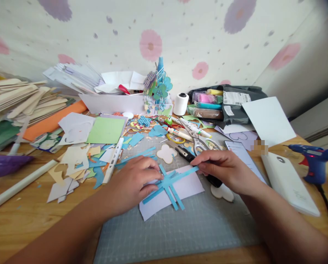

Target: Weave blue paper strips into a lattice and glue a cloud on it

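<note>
Several blue paper strips [168, 181] cross one another in a star shape over a pale lilac sheet [155, 211]. My left hand [133, 183] is at the left side of the crossing, thumb and fingers closed on the strips. Between the thumb and forefinger of my right hand [224, 168] is the end of one strip that reaches out to the right. A black utility knife [184, 153] lies partly hidden under the right hand. Scissors [198, 141] rest just behind it. A white flower-shaped cutout [166, 154] lies beyond the strips, and another cutout [223, 192] sits near my right wrist.
A grey cutting mat [180, 234] lies beneath the work. Paper scraps [76, 161] and a white marker [113, 161] are on the left. To the right are a phone [244, 157], a white power bank [290, 183] and a blue glue gun [316, 157]. A thread spool [180, 104] stands behind.
</note>
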Tool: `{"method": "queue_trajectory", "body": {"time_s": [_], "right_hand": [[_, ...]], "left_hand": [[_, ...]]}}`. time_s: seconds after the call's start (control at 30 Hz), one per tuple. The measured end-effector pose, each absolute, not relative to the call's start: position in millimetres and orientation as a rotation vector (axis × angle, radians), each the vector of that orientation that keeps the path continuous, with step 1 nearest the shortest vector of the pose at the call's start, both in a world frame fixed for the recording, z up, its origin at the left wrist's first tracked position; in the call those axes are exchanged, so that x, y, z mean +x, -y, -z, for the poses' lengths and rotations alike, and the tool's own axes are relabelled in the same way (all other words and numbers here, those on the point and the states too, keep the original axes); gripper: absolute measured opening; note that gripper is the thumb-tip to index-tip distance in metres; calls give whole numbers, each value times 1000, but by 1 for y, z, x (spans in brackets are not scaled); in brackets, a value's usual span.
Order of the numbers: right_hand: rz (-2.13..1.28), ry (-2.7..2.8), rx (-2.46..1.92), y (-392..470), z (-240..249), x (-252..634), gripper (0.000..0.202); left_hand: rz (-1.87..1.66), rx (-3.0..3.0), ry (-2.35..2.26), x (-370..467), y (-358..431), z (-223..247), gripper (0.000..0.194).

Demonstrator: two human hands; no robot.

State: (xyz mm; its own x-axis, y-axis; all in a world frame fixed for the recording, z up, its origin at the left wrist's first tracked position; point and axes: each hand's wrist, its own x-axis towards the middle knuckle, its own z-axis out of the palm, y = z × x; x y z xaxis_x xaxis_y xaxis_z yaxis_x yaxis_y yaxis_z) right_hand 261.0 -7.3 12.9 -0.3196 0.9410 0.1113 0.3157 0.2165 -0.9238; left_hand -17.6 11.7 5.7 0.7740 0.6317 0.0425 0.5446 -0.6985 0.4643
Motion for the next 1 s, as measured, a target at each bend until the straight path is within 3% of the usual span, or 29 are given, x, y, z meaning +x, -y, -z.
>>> {"method": "queue_trajectory", "body": {"time_s": [0.23, 0.5, 1.0], "right_hand": [[-1162, 1697, -1208, 7, -11, 260, 14], [-1310, 2019, -1231, 11, -11, 254, 18], [-1194, 2266, -1061, 16, -6, 242, 27]], "left_hand": [[-203, 2523, -891, -18, -13, -4, 21], [-132, 2580, -873, -14, -13, 1, 27], [-69, 2567, -859, -15, -12, 2, 21]]}}
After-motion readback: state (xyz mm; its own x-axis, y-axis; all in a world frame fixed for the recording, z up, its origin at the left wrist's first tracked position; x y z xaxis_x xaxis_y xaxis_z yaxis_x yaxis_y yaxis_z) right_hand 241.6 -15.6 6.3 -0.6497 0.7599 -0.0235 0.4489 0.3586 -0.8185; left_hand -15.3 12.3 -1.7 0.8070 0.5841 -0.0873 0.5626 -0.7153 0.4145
